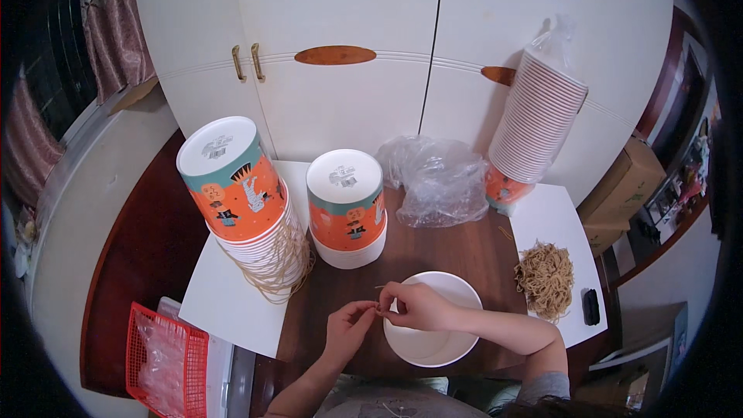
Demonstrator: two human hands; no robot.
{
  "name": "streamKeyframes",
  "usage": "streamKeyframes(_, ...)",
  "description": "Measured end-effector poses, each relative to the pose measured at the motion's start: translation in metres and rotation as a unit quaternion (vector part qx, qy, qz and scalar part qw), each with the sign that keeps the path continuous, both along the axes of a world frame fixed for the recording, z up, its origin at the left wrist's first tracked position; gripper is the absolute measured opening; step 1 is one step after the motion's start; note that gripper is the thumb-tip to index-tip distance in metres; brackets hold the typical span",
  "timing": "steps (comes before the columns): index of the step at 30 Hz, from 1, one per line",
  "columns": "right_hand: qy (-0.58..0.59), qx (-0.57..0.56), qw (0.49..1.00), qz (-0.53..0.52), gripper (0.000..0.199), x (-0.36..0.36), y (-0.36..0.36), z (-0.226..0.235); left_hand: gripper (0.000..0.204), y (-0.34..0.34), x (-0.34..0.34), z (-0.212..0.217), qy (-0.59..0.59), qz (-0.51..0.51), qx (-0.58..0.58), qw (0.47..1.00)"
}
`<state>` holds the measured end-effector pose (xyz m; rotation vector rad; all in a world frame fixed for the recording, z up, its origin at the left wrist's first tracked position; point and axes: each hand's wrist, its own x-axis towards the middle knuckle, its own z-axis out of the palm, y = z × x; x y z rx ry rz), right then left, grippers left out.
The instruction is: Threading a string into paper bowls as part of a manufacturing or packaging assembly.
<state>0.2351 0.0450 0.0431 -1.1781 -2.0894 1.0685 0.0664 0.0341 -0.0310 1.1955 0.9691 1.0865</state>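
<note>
My left hand [350, 330] and my right hand [422, 307] meet at the fingertips, both closed in a pinch. Between them is a thin cord, mostly hidden by the fingers; a short end [379, 287] sticks out beside my right hand. Under my right hand and forearm stands a white paper tub [431, 350], its mouth facing up. Left of it, a short stack of upside-down orange and green printed tubs [347, 217] stands on the brown tabletop. A taller such stack [240, 186] is farther left, with loops of tan cord [280, 263] draped on its side.
A heap of tan cords [546, 280] lies at the right beside a small black object [591, 306]. Crumpled clear plastic bags [441, 182] sit at the back, next to a tall bagged stack of tubs [534, 116]. A red basket [166, 360] stands lower left; cardboard boxes [623, 186] are at right.
</note>
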Motion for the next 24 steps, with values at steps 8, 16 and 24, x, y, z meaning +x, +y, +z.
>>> streamKeyframes(8,-0.010,0.021,1.000,-0.003,0.016,0.0015,0.0008,-0.0009,0.014,0.0009,0.0020,0.0036,-0.012,0.004,0.013,1.000)
streamKeyframes(16,-0.021,0.020,1.000,-0.001,0.017,0.0022,0.0027,-0.0037,0.016,-0.0003,0.0003,0.0053,0.079,-0.002,0.064,0.995)
streamKeyframes(24,-0.022,0.021,1.000,0.005,0.019,0.0019,0.0030,-0.0025,0.015,-0.0019,0.0017,0.0058,0.081,0.002,0.085,0.993)
